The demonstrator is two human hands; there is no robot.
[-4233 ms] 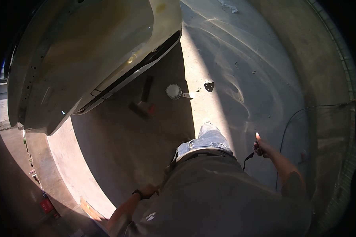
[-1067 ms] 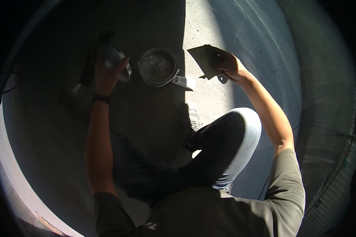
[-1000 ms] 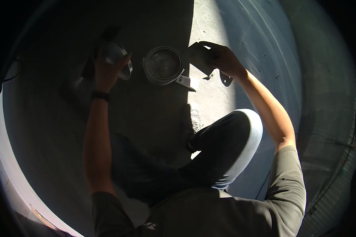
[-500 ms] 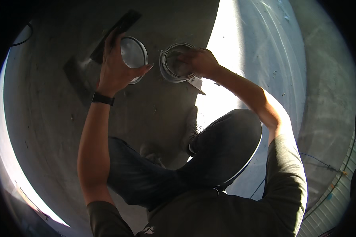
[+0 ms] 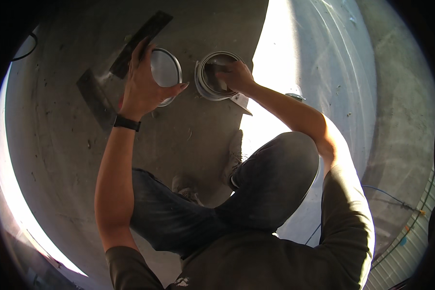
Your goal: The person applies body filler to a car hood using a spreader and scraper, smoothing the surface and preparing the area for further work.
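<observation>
My left hand [image 5: 141,89] is wrapped round the edge of a round silver lid [image 5: 165,71], thumb on the near rim and fingers on the far side. To the right of it, an open round metal can [image 5: 200,83] stands on the floor. My right hand [image 5: 239,77] reaches over the can's right rim, its fingers bent down into the opening. A pale piece [image 5: 223,85] shows below those fingers; whether they grip it is unclear. Two dark flat blades, a far one [image 5: 147,36] and a nearer one [image 5: 94,94], lie left of the lid, partly behind my left hand.
A pale flat piece [image 5: 241,102] lies against the can's near right side. A small greyish object [image 5: 295,95] sits on the sunlit floor beyond my right forearm. My bent knee [image 5: 295,154] and shoes [image 5: 234,162] are close below the can. A blue cord [image 5: 386,191] runs at the right.
My right hand has shifted slightly left and further over the can's opening, and the pale piece now shows there. The lid in my left hand has moved slightly right and nearer.
</observation>
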